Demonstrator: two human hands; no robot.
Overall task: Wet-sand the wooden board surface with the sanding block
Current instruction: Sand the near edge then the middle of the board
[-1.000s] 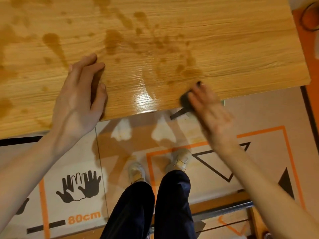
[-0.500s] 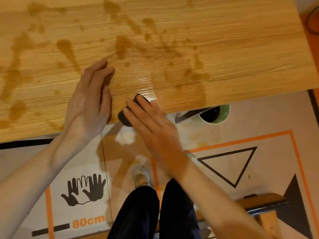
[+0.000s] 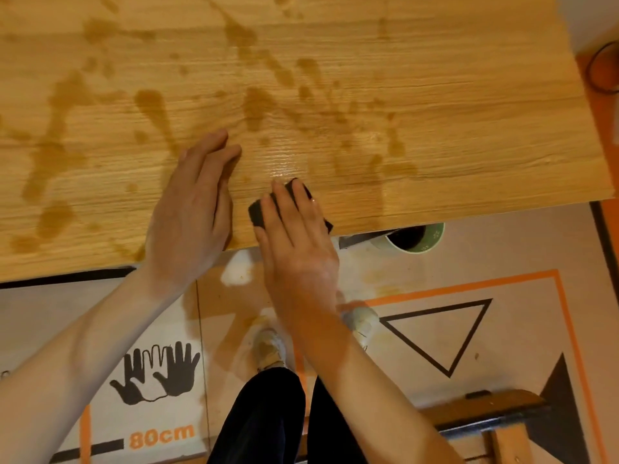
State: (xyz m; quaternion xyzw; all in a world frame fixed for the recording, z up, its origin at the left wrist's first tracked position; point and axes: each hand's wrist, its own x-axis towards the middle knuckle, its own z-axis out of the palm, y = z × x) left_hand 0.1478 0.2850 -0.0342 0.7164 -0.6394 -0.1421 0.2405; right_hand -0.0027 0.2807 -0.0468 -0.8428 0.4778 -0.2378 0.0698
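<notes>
The wooden board [image 3: 435, 95] fills the upper half of the head view, streaked with dark wet patches and a glossy wet spot near its front edge. My left hand [image 3: 191, 202] lies flat on the board at that edge, fingers straight and together. Just to its right, my right hand [image 3: 298, 249] presses flat on the dark sanding block [image 3: 256, 211], fingers stretched over its top. The block sits on the board's front edge; only its left side and corners show round my fingers.
A green cup [image 3: 432, 239] stands on the floor, partly under the board's front edge. The floor mat [image 3: 502, 229] carries orange lines, a black triangle and hand prints. My legs and shoes [image 3: 268, 346] are below. A wooden frame [image 3: 485, 410] is at lower right.
My right hand slid the sanding block left along the board's front edge, from well right of centre to beside my left hand. The left hand stayed flat in place.
</notes>
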